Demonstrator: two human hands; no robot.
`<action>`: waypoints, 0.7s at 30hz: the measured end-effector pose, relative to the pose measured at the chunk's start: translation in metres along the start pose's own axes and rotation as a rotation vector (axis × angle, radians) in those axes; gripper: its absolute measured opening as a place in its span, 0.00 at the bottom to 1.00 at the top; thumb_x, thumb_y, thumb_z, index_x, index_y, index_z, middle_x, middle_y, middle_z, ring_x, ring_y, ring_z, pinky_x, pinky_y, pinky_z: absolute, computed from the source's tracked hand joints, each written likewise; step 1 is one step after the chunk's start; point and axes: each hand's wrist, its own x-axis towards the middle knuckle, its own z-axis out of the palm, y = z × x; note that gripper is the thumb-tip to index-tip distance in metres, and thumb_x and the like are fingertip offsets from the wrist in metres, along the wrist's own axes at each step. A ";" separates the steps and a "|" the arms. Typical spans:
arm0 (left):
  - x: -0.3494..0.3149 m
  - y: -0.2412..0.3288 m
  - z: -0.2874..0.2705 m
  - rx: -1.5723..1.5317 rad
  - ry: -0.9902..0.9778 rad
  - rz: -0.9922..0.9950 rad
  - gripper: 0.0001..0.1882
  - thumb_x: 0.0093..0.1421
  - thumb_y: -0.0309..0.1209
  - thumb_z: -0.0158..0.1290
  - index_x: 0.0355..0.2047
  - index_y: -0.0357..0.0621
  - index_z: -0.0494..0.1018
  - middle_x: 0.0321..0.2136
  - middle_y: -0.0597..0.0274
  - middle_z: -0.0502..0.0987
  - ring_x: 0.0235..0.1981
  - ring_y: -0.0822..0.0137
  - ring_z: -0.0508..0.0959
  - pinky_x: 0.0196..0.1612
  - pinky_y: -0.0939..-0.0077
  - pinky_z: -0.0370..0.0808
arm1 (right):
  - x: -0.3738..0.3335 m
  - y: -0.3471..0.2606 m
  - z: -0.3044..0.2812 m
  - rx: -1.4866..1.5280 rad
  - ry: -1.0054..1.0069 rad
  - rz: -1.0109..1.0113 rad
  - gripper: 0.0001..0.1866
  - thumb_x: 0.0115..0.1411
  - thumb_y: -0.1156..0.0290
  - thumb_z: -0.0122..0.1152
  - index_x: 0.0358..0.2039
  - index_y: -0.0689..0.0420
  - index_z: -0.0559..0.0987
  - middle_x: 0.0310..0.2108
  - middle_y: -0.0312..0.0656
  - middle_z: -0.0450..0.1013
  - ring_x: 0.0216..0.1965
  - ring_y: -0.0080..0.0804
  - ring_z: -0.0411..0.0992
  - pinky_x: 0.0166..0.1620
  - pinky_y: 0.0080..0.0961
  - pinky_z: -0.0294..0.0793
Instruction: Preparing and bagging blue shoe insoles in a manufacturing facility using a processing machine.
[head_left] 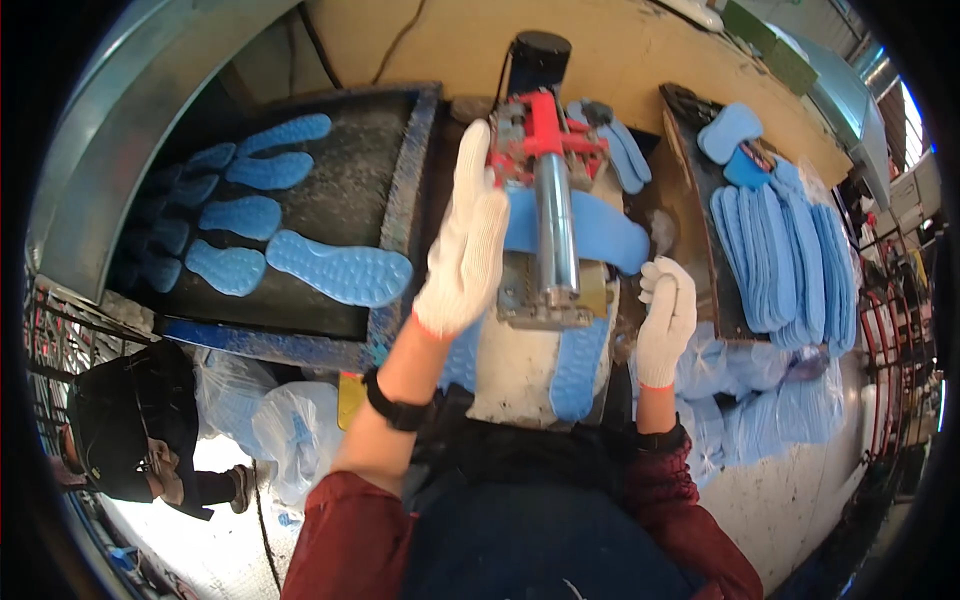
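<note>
A blue insole (600, 228) lies crosswise under the shiny metal roller (556, 215) of a small red-framed machine (545, 125). My left hand (463, 240), in a white knit glove, is held flat at the insole's left end, its fingers stretched forward beside the machine; whether the palm touches the insole is hidden. Just off the insole's right end is my right hand (668, 318), gloved alike, with fingers loosely curled and nothing visible in them. Below the roller, another blue insole (577, 370) with a dimpled surface rests at the machine's near side.
At left, a dark tray (402, 200) with a worn blue rim carries several dimpled blue insoles (338, 268). Stacked blue insoles (765, 260) fill a board at right. Plastic bags (295, 425) stand below at left. Another person (130, 425) in dark clothes is at the lower left.
</note>
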 end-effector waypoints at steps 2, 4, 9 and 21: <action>0.007 -0.019 -0.001 0.221 -0.020 0.033 0.32 0.72 0.39 0.38 0.68 0.31 0.48 0.68 0.43 0.53 0.69 0.53 0.53 0.69 0.64 0.49 | -0.016 0.020 -0.010 0.019 0.035 0.168 0.12 0.68 0.71 0.48 0.48 0.61 0.75 0.37 0.40 0.76 0.35 0.22 0.71 0.40 0.20 0.72; 0.003 -0.038 -0.002 0.190 -0.016 0.044 0.31 0.72 0.39 0.39 0.67 0.30 0.49 0.67 0.42 0.54 0.67 0.52 0.57 0.68 0.64 0.52 | -0.030 0.044 -0.010 -0.007 0.007 0.268 0.11 0.67 0.71 0.49 0.45 0.61 0.76 0.33 0.36 0.74 0.31 0.19 0.69 0.38 0.17 0.71; -0.029 -0.062 -0.021 0.152 -0.026 -0.109 0.31 0.71 0.39 0.41 0.67 0.32 0.52 0.66 0.46 0.57 0.58 0.57 0.67 0.62 0.65 0.61 | -0.066 0.081 0.001 -0.673 -0.356 0.175 0.28 0.59 0.64 0.62 0.57 0.58 0.68 0.44 0.55 0.74 0.46 0.52 0.73 0.51 0.39 0.72; -0.104 0.006 -0.048 -0.162 -0.088 -0.642 0.32 0.74 0.48 0.28 0.68 0.35 0.51 0.65 0.56 0.59 0.66 0.67 0.57 0.68 0.72 0.53 | -0.071 0.121 0.013 -0.396 -0.471 0.352 0.27 0.49 0.67 0.70 0.49 0.63 0.75 0.44 0.53 0.77 0.47 0.48 0.75 0.50 0.36 0.71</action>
